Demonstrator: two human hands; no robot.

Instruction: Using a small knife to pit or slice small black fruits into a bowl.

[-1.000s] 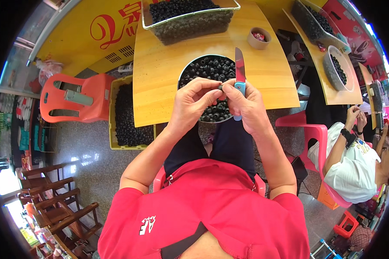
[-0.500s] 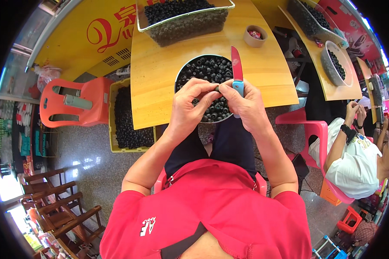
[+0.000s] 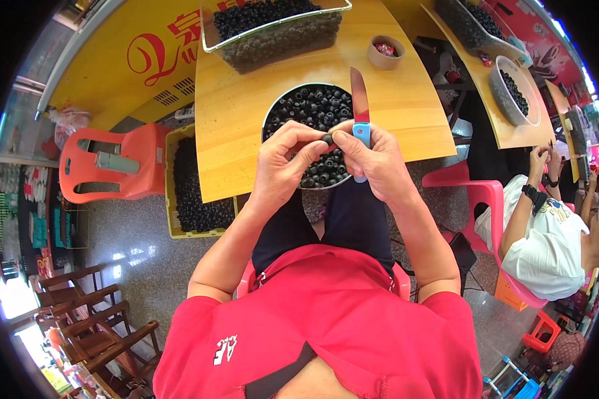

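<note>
A small dark olive-like fruit (image 3: 327,139) is pinched between the thumb and fingertips of my left hand (image 3: 278,166), above the bowl. Closed around the blue handle of a knife (image 3: 360,100), my right hand (image 3: 377,165) keeps the blade pointing up and away from me. Its thumb tip meets the fruit from the right. Below both hands, a round bowl with a pale rim (image 3: 267,121) holds many dark fruits (image 3: 313,106), several with ring-like marks. My hands hide part of the bowl.
The wooden table (image 3: 236,143) carries a clear tub (image 3: 279,46) of dark fruit and a small round container (image 3: 386,52). A yellow crate (image 3: 173,209) of fruit stands beside an orange chair (image 3: 80,163). Rightward, another person (image 3: 546,233) sits by a second table (image 3: 512,136).
The whole view has shifted slightly. The fruit shows more between my fingertips, and the knife blade reflects less red. Both hands keep their holds.
</note>
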